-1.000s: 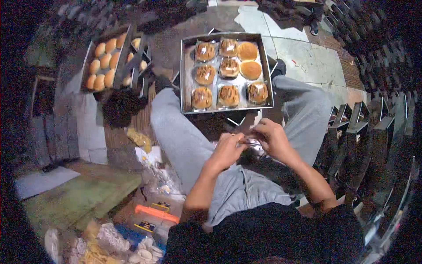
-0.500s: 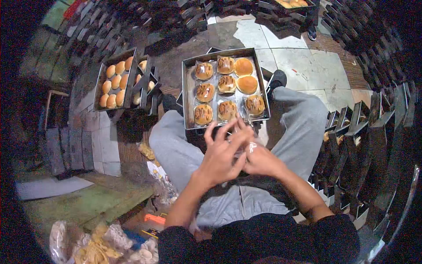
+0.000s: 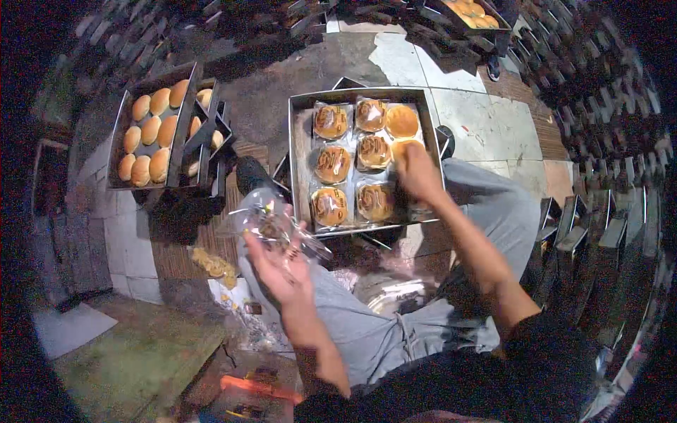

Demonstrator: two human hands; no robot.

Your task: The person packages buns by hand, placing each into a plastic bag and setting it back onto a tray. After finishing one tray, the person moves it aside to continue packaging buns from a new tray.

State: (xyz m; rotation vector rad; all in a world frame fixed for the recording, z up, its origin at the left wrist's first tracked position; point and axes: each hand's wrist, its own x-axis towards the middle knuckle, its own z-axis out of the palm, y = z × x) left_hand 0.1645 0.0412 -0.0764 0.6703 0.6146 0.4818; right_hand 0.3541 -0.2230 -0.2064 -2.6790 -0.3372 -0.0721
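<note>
A second metal tray (image 3: 121, 130) of plain golden rolls (image 3: 150, 130) sits at far left, resting on a stack of dark empty pans (image 3: 211, 151). Rows of upended dark baking tins (image 3: 599, 233) line the right side, with more stacked along the far edge, where another tray of buns (image 3: 471, 10) shows. The floor (image 3: 493, 113) is pale, worn tile at far right and dark concrete at centre. Near left lie a green board (image 3: 134, 352), an orange tool (image 3: 257, 387) and a small pile of yellowish scraps (image 3: 210, 264).
</note>
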